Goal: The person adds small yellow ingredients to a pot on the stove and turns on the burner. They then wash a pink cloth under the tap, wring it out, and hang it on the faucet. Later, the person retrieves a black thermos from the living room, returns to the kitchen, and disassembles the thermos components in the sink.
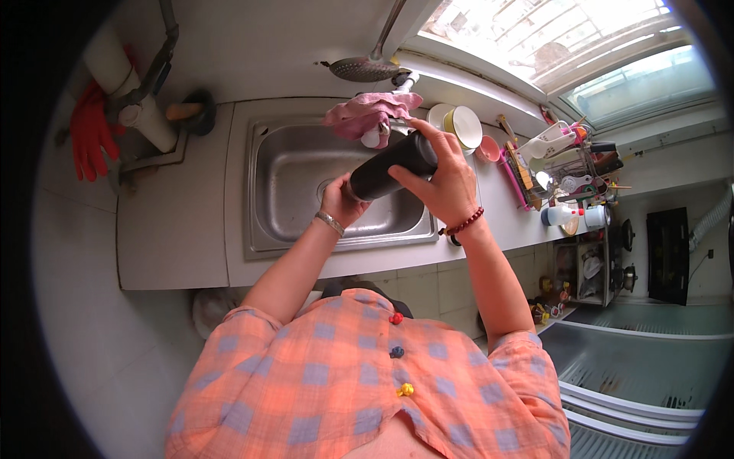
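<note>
A black cylindrical bottle [385, 172] is held tilted over the right part of the stainless steel sink [287, 186]. My left hand [341, 202] grips its lower left end. At the upper right end, my right hand [444, 169] wraps around it, with the thumb along the near side and the fingers over the far side. A pink cloth [373, 112] drapes over the faucet just beyond the bottle. Whether the bottle has a lid on is hidden by my hands.
Bowls [465, 126], a pink cup [487, 149] and a utensil rack [565, 166] stand on the right counter. A perforated skimmer [364, 67] hangs above the faucet. Pipes, a mortar [198, 115] and a red rubber glove [93, 135] are at the left.
</note>
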Motion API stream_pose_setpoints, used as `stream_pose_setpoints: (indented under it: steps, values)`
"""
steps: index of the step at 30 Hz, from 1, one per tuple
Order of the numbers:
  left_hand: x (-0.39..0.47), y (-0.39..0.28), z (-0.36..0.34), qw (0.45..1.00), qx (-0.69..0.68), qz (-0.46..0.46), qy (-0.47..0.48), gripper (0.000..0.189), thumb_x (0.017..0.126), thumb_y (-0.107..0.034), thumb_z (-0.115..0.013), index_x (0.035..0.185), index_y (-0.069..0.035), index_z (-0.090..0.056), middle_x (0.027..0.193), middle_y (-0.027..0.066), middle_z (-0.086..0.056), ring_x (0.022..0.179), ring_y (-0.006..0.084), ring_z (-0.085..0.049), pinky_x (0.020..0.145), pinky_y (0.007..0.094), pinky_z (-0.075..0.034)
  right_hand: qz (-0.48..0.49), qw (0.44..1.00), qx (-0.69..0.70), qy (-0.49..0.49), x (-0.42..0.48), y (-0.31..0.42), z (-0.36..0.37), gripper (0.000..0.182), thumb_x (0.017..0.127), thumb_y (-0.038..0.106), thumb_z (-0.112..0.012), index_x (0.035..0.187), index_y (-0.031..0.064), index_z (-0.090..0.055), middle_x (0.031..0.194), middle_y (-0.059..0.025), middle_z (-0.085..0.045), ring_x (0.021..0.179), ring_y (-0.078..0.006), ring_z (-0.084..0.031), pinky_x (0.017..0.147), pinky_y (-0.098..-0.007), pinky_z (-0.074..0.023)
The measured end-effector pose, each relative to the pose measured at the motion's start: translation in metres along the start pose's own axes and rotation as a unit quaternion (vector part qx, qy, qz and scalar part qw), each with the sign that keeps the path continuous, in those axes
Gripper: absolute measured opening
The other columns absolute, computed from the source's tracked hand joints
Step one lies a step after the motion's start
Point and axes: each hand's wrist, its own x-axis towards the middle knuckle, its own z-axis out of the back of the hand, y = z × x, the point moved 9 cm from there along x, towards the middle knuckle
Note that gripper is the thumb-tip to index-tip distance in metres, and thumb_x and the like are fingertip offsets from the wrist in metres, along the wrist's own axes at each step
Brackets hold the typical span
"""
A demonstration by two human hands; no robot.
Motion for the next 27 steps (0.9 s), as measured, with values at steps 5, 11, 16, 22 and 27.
stream_pose_setpoints:
  steps: [5, 11, 16, 22, 27]
  values:
    - [0.015, -0.022, 0.035, 0.995, 0.037, -0.025, -0.084, 0.020, 0.088, -0.020, -0.049, 0.100, -0.006, -0.056, 0.102, 0.0098, -0.061, 0.096, 0.0246, -0.059, 0.084, 0.0429, -0.050, -0.005, 0.998, 0.024, -0.055, 0.003, -0.027, 0.002, 0.070, 0.066, 0.030, -0.078, 0.128, 0.0204, -0.047, 0.114, -0.0086, -0.053, 0.096, -0.0268, -0.060, 0.079, -0.0376, -0.0496]
    - [0.046, -0.047, 0.101, 0.988, 0.083, 0.015, -0.132, 0.027, 0.088, -0.028, -0.057, 0.102, -0.005, -0.058, 0.098, 0.0094, -0.063, 0.084, 0.0251, -0.062, 0.067, 0.0354, -0.057, -0.039, 0.991, 0.057, -0.116, -0.012, -0.096, -0.010, 0.068, 0.065, 0.027, -0.079, 0.125, 0.0139, -0.047, 0.112, -0.0094, -0.052, 0.100, -0.0273, -0.057, 0.081, -0.0367, -0.0489]
    - [0.043, -0.052, 0.063, 0.994, 0.090, 0.056, -0.033, 0.033, 0.088, -0.032, -0.059, 0.104, -0.003, -0.058, 0.101, 0.0148, -0.062, 0.079, 0.0237, -0.062, 0.063, 0.0326, -0.056, -0.079, 0.983, 0.116, -0.117, -0.019, -0.133, -0.016, 0.064, 0.066, 0.028, -0.079, 0.120, 0.0132, -0.049, 0.109, -0.0093, -0.052, 0.097, -0.0263, -0.056, 0.082, -0.0353, -0.0476]
    - [0.037, -0.048, 0.044, 0.992, 0.111, 0.023, -0.050, 0.029, 0.088, -0.031, -0.056, 0.102, -0.005, -0.059, 0.099, 0.0142, -0.062, 0.080, 0.0213, -0.061, 0.064, 0.0345, -0.054, -0.133, 0.967, 0.197, -0.089, -0.030, -0.167, -0.032, 0.064, 0.066, 0.028, -0.079, 0.121, 0.0116, -0.049, 0.110, -0.0102, -0.052, 0.100, -0.0248, -0.055, 0.086, -0.0338, -0.0453]
    - [0.029, -0.048, 0.036, 0.995, 0.086, 0.034, -0.029, 0.030, 0.088, -0.026, -0.055, 0.107, -0.004, -0.058, 0.100, 0.0144, -0.061, 0.081, 0.0220, -0.060, 0.066, 0.0335, -0.053, -0.169, 0.949, 0.256, -0.075, -0.041, -0.187, -0.037, 0.064, 0.066, 0.026, -0.079, 0.121, 0.0094, -0.049, 0.111, -0.0110, -0.052, 0.101, -0.0236, -0.054, 0.089, -0.0335, -0.0437]
